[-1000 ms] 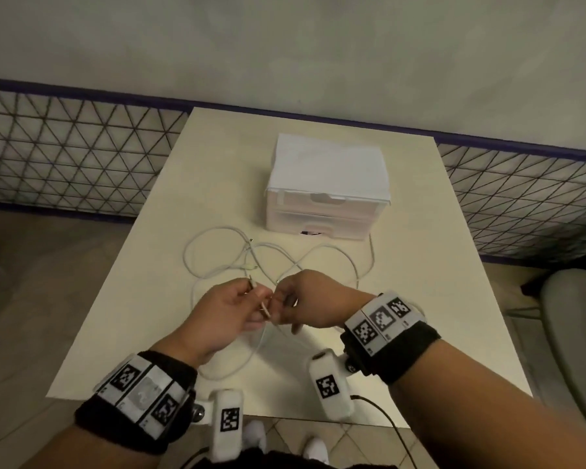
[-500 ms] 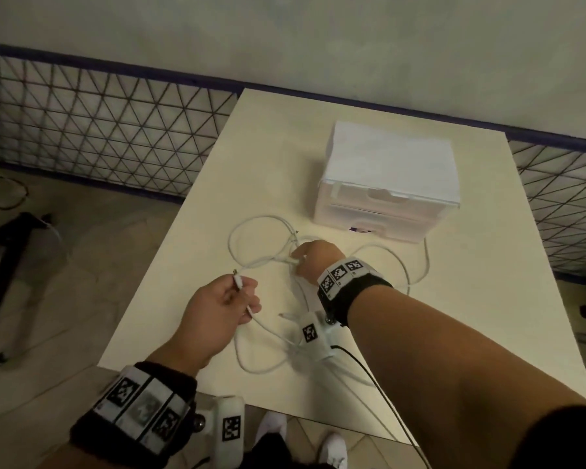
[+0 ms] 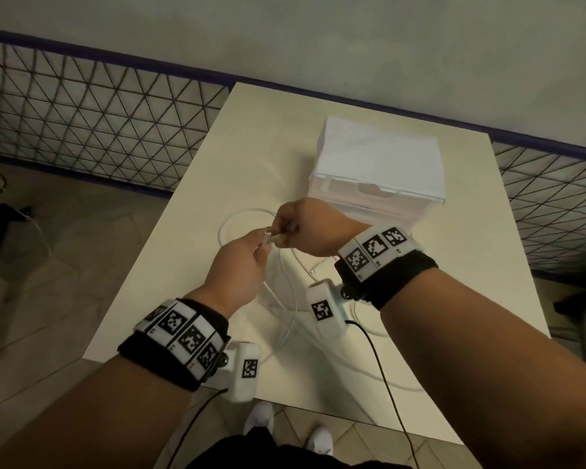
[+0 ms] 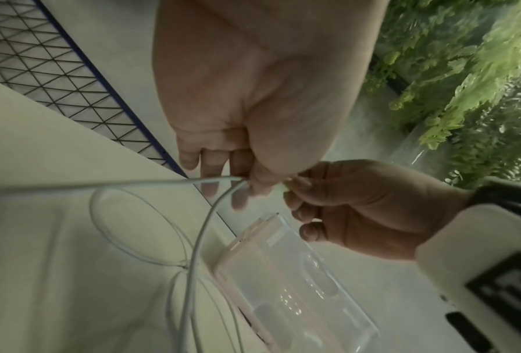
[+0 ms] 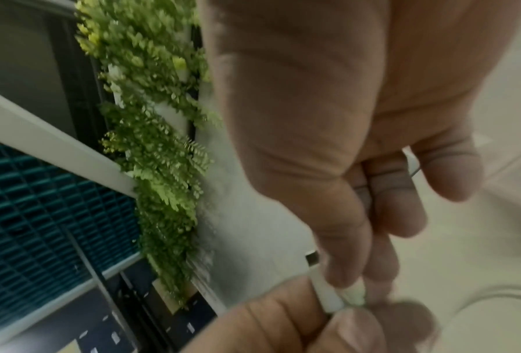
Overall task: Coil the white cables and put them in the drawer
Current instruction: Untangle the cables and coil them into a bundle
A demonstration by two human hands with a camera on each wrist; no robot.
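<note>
over table (image 3: 190, 204), cable (image 3: 286, 319) between fingers (image 3: 264, 247)

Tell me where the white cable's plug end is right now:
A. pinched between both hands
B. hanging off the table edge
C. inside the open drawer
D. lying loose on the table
A: the left hand and right hand meet above the table, both pinching the cable at its plug end, in front of the drawer unit.

cables (image 3: 286, 282): white | drawer unit (image 3: 379, 170): translucent white | table (image 3: 190, 238): cream | wristbands (image 3: 180, 336): black, black-and-white markers
</note>
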